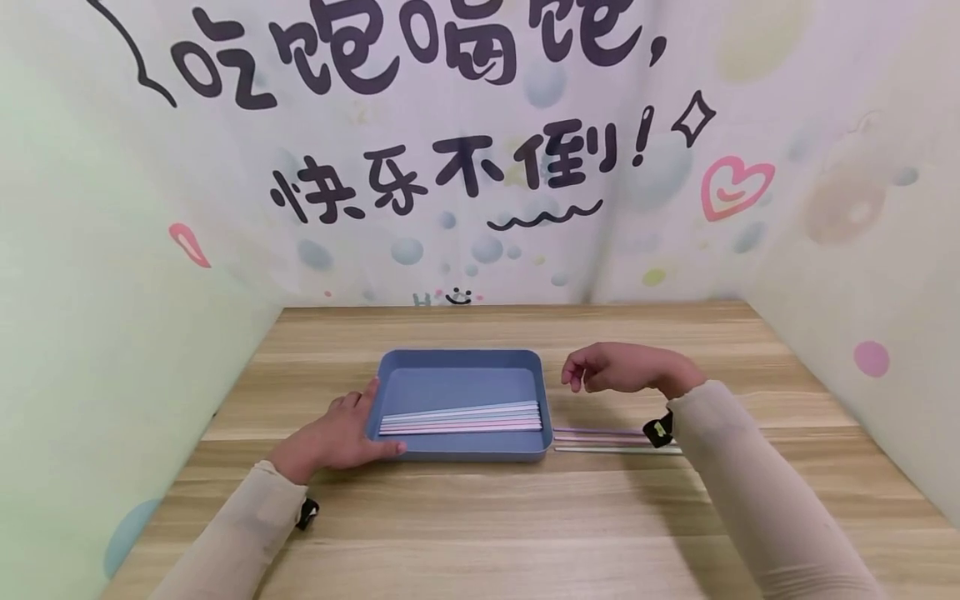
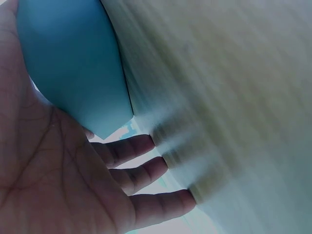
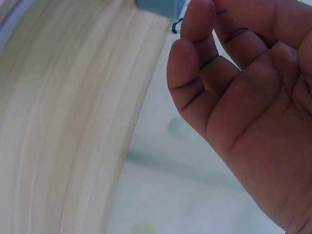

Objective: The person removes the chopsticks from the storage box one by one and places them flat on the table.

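Note:
A shallow blue tray (image 1: 465,385) rests on the table, with several long thin pastel sticks (image 1: 461,419) lying side by side across its front half. My left hand (image 1: 337,433) touches the tray's left front corner, thumb over the front rim. In the left wrist view its other fingers (image 2: 165,207) stretch out almost straight, tips at the tabletop beside the tray wall. My right hand (image 1: 626,367) hovers right of the tray, fingers loosely bent and holding nothing. Below it, several more thin sticks (image 1: 600,439) lie on the table, their right ends hidden by the right forearm.
The wood-grain table (image 1: 480,533) is bounded by a printed backdrop (image 1: 480,258) behind and pale walls on both sides. A black band with a small device (image 1: 660,430) sits at the right wrist, another (image 1: 307,513) at the left.

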Motion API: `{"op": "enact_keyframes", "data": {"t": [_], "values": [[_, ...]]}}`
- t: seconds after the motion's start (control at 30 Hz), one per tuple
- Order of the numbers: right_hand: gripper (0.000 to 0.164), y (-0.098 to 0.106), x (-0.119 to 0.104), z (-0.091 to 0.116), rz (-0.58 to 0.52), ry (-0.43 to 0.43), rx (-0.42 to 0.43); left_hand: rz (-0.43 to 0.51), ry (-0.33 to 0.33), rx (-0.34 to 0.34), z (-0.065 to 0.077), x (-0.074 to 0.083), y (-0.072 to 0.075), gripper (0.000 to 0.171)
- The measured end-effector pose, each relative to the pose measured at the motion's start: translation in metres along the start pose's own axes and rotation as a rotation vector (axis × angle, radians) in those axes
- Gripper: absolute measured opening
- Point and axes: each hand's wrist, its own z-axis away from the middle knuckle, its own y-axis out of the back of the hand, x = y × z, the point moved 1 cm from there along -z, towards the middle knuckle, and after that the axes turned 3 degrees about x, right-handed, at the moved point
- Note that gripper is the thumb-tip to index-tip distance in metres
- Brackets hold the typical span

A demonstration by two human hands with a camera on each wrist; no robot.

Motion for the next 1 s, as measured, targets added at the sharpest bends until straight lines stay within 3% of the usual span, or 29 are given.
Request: {"op": "enact_keyframes", "data": {"t": [0.4, 0.7, 1.0], "values": [[0.026, -0.002, -0.033, -0.033, 0.010, 0.043, 0.002, 0.008, 0.003, 0.002, 0.000, -0.001, 0.000, 0.124], [0.029, -0.008, -0.047, -0.057, -0.060, 0.035, -0.008, 0.005, 0.002, 0.000, 0.000, -0.001, 0.000, 0.124], [0.028, -0.017, -0.058, -0.080, 0.001, 0.041, -0.035, 0.008, 0.011, -0.010, 0.000, 0.000, 0.000, 0.124]]}}
